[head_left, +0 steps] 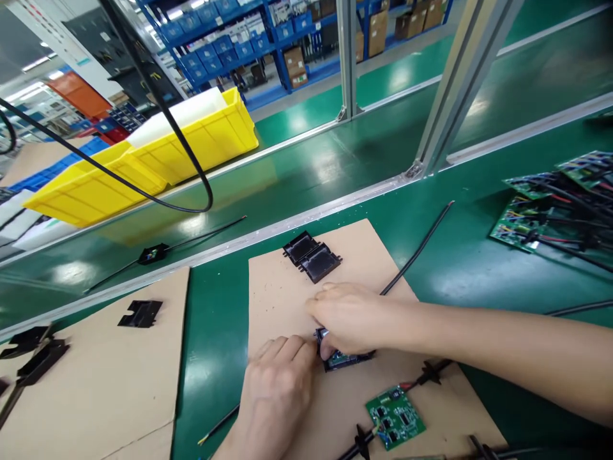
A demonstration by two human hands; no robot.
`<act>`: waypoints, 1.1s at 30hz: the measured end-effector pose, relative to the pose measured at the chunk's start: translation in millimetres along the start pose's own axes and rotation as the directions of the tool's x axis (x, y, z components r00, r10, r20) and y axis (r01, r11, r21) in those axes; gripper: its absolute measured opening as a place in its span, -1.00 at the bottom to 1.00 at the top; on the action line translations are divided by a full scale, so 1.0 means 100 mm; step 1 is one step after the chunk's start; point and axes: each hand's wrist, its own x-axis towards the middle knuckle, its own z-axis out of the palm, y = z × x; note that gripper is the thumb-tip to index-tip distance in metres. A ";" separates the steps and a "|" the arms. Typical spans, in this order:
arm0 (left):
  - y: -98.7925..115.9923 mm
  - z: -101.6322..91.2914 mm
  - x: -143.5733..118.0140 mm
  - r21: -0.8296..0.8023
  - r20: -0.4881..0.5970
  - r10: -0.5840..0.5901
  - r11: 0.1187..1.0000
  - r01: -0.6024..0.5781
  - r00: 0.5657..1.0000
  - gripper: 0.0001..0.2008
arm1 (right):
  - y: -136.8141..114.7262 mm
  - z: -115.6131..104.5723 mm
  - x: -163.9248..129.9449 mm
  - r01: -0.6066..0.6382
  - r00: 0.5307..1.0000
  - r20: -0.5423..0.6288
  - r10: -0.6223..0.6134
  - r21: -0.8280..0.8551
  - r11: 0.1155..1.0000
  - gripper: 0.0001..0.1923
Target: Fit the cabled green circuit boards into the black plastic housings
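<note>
My right hand presses down on a small black plastic housing that has a circuit board in it, on a sheet of cardboard. My left hand touches the housing's left edge with its fingertips. A black cable runs from under my right hand toward the back right. Two empty black housing shells lie side by side just behind my hands. A loose green circuit board with wires attached lies at the front right of the cardboard.
A second cardboard sheet on the left carries black plastic parts. A pile of green boards with wires lies at the right. Yellow bins stand beyond the conveyor belt, where a wired black unit rests.
</note>
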 end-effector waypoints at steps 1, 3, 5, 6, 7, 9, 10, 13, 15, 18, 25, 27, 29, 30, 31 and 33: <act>-0.03 0.03 0.00 -0.026 -0.004 0.024 0.999 -0.024 1.000 -0.72 | -0.02 0.00 0.05 -0.013 0.999 0.033 0.014 -0.022 1.000 -0.61; -0.07 0.05 0.00 -0.057 -0.004 0.057 0.997 -0.058 0.998 -0.70 | -0.04 0.02 0.10 -0.001 0.999 0.046 0.004 -0.055 0.998 -0.64; -0.09 0.01 0.02 -0.065 -0.005 0.069 0.995 -0.069 0.998 -0.71 | -0.03 0.06 0.06 0.028 0.999 -0.013 -0.029 -0.062 0.998 -0.69; -0.09 -0.03 0.03 -0.062 0.002 0.060 0.996 -0.060 0.998 -0.74 | -0.01 0.07 0.01 0.041 0.998 -0.050 -0.044 -0.058 0.997 -0.71; -0.08 -0.08 0.04 -0.056 0.014 0.047 0.997 -0.046 0.999 -0.77 | 0.02 0.08 -0.05 0.054 0.995 -0.086 -0.059 -0.052 0.997 -0.72; -0.05 -0.18 0.07 -0.067 0.046 0.038 0.997 -0.035 0.998 -0.83 | 0.06 0.07 -0.22 0.064 0.986 -0.153 -0.069 -0.036 0.997 -0.66; -0.02 -0.22 0.08 -0.095 0.064 0.062 0.994 -0.056 0.996 -0.85 | 0.07 0.07 -0.31 0.056 0.981 -0.182 -0.060 -0.031 0.998 -0.60; 0.05 -0.25 0.13 -0.195 0.106 0.233 0.958 -0.209 0.967 -0.77 | 0.07 0.08 -0.51 0.010 0.982 -0.190 -0.016 -0.032 0.999 -0.47; 0.07 -0.19 0.17 -0.207 0.127 0.328 0.932 -0.298 0.936 -0.67 | 0.07 0.11 -0.57 -0.016 0.988 -0.153 0.010 -0.037 0.999 -0.47; 0.02 -0.03 0.20 -0.172 0.106 0.393 0.912 -0.372 0.914 -0.63 | 0.09 0.16 -0.57 -0.031 0.990 -0.140 0.030 -0.008 0.999 -0.58; -0.12 0.05 0.21 -0.281 0.079 0.436 0.872 -0.400 0.896 -0.70 | 0.09 0.09 -0.54 -0.022 0.998 -0.065 0.025 0.051 0.998 -0.67; -0.11 0.04 0.21 -0.315 0.079 0.430 0.867 -0.387 0.899 -0.73 | 0.09 0.08 -0.53 -0.021 0.998 -0.062 0.024 0.059 0.998 -0.66; -0.09 0.04 0.21 -0.317 0.072 0.411 0.873 -0.370 0.909 -0.72 | 0.11 0.06 -0.56 -0.017 0.998 -0.066 0.022 0.071 0.997 -0.63; -0.08 0.05 0.21 -0.307 0.063 0.396 0.881 -0.360 0.916 -0.71 | 0.13 0.05 -0.59 -0.016 0.997 -0.072 0.022 0.080 0.997 -0.59; -0.07 0.05 0.20 -0.294 0.054 0.385 0.888 -0.353 0.922 -0.70 | 0.17 0.03 -0.63 -0.018 0.996 -0.085 0.025 0.088 0.996 -0.52; -0.06 0.07 0.19 -0.275 0.044 0.368 0.898 -0.343 0.929 -0.68 | 0.28 -0.03 -0.74 -0.034 0.991 -0.122 0.047 0.106 0.994 -0.44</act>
